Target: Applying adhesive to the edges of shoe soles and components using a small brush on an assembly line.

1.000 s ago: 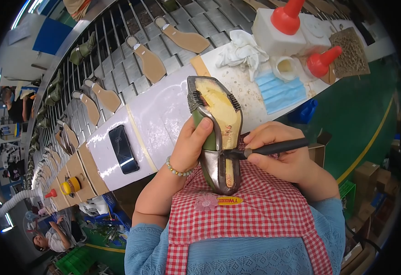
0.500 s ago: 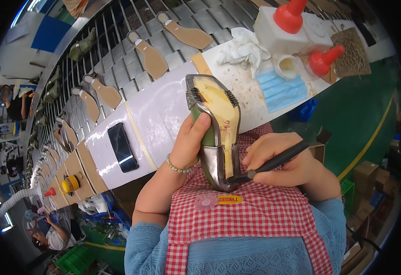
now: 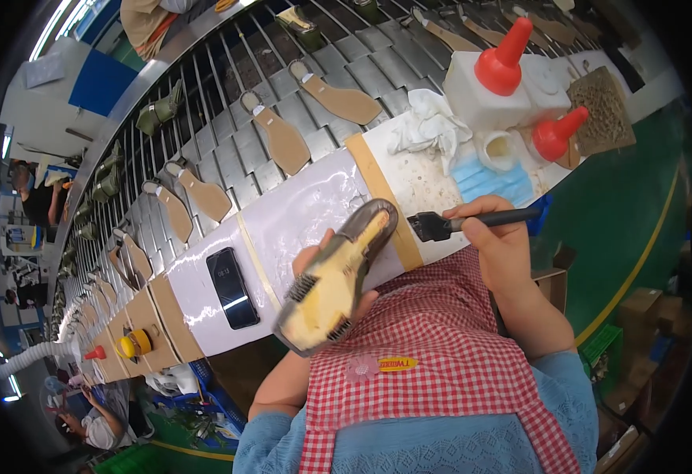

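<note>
My left hand (image 3: 309, 254) grips a shoe (image 3: 331, 286) from beneath, fingers on one side and thumb on the other. Its underside faces up, showing a yellowish bottom, a dark folded rim and dark ridged patches on both edges. The shoe lies aslant, its narrow heel end pointing up and right. Between fingers and thumb, my right hand (image 3: 494, 229) holds a brush (image 3: 434, 227) with a long black handle. Its wide dark head points left, just right of the heel end and apart from it. Much of my left palm is hidden behind the shoe.
A phone (image 3: 232, 288) lies on the white board left of the shoe. Tan insoles (image 3: 280, 142) rest on the slatted metal conveyor beyond. At right stand red-nozzled white bottles (image 3: 484, 95), an open pot (image 3: 497, 148), a crumpled cloth (image 3: 430, 130) and a blue mask (image 3: 488, 183).
The shoe has turned so its heel end, formerly toward me, points away and right. The brush has left the heel and moved up and away from my body, its head now in sight.
</note>
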Demonstrator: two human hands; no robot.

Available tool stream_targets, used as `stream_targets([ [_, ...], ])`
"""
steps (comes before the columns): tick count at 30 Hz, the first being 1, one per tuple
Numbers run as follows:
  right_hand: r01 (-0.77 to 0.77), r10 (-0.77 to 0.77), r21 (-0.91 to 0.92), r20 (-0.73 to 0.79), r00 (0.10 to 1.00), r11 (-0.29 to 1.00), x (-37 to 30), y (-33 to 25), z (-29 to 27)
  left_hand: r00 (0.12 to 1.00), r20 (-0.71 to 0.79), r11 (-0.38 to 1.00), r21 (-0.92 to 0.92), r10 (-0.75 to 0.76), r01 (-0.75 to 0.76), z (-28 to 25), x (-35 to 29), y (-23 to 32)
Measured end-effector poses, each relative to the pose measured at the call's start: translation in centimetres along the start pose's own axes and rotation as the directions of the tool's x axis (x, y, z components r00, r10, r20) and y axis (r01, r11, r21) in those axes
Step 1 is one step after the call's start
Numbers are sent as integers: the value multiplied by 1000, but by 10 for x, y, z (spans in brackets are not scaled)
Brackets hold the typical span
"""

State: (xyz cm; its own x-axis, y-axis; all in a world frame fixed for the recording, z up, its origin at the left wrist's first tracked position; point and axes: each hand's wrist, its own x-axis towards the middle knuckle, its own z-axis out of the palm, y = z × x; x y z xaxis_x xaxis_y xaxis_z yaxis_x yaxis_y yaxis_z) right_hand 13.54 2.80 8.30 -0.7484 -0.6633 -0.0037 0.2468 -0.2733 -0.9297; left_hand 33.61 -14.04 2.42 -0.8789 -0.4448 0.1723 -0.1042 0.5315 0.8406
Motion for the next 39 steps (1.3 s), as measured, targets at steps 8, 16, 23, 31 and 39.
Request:
stream_targets([
  [8,-11,39,-256,107,994,967,-1,38,16,987,-125,971,-227,-100,70,20,-25,-2],
  [16,-31,75,-339,119,990,940,3,48,19,988,-155,982,-184,4,-33,19,-26,-7],
  [23,253,-165,-492,215,962,833,-3,41,28,983,-165,987,-127,80,-102,19,-25,-11],
  [31,-60,124,-251,248,961,966,-4,37,36,984,-165,993,-78,73,-87,16,-27,-8],
  [39,117,-22,-442,215,976,889,-4,32,37,979,-173,989,-89,104,-121,14,-23,-7],
])
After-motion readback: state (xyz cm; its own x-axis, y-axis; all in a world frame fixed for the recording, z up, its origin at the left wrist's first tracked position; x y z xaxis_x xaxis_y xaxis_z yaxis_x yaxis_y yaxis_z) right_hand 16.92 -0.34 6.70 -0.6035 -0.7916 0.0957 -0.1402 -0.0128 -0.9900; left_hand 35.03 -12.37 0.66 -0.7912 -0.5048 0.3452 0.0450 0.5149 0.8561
